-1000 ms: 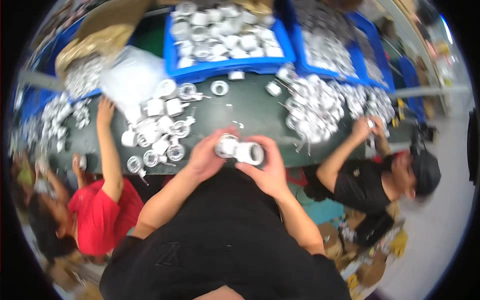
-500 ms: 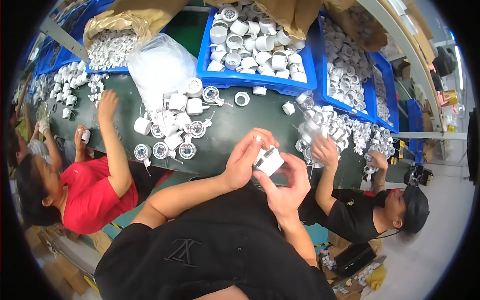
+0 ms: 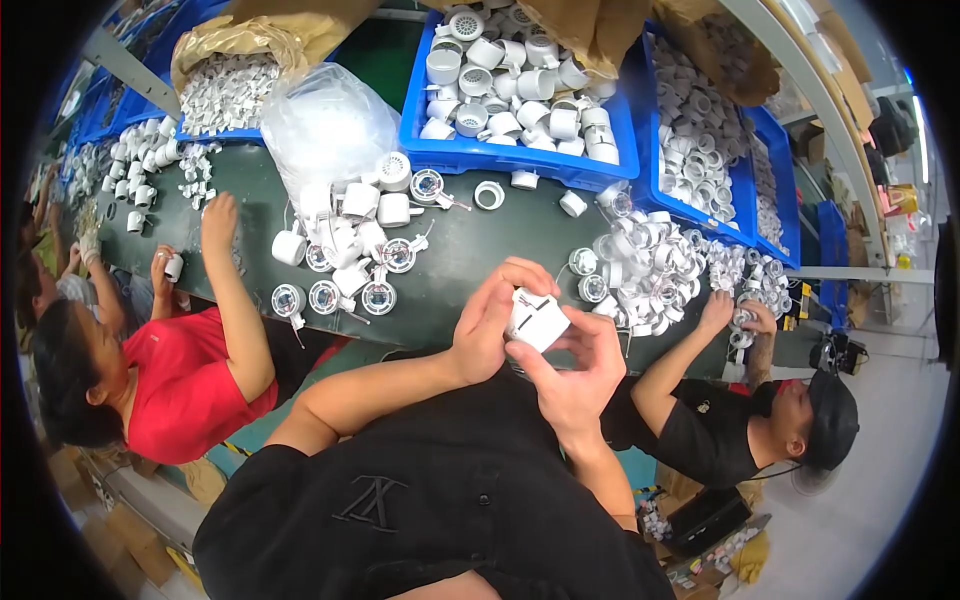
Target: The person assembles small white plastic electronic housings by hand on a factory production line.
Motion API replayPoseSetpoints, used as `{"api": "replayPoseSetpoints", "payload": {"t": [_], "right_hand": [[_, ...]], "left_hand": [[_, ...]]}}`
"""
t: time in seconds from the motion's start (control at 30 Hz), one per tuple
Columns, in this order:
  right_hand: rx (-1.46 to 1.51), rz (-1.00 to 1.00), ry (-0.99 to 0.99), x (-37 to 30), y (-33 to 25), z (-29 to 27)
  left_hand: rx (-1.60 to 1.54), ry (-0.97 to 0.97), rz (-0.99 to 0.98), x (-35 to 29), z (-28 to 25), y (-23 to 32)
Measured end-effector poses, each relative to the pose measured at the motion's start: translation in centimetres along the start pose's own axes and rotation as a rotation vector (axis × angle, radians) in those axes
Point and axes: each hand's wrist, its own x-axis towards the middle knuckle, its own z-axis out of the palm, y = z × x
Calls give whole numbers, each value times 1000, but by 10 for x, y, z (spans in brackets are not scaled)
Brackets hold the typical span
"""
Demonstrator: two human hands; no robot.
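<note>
A small white plastic housing [image 3: 538,324] is held between my two hands in front of my chest, over the near edge of the table. My left hand [image 3: 490,325] closes on its left and upper side, with the fingers curled behind it. The thumb and fingers of my right hand [image 3: 578,375] pinch its lower right side. A narrow dark slot shows in the housing's face. Beyond my hands, to the left, white cup-shaped housings [image 3: 358,200] and round parts with wires [image 3: 379,298] lie heaped on the table.
A blue bin [image 3: 520,168] full of white cups stands at the back; another blue bin [image 3: 700,215] is right of it. A clear plastic bag [image 3: 325,125] lies back left. Co-workers sit on both sides, one in a red shirt [image 3: 205,385]. White parts [image 3: 650,270] are piled right.
The housing has turned slightly in my hands, and the small white piece at its top no longer stands out. The right co-worker's near hand has moved right, away from the pile.
</note>
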Motion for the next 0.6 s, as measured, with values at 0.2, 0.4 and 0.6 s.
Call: {"api": "replayPoseSetpoints", "payload": {"t": [0.2, 0.4, 0.6], "right_hand": [[11, 13, -18, 3, -1, 1], [4, -5, -8, 3, 3, 2], [-38, -15, -66, 2, 22, -2]], "left_hand": [[-38, 28, -18, -1, -1, 0], [-23, 10, 10, -1, -2, 0], [42, -61, -151, -2, -3, 1]]}}
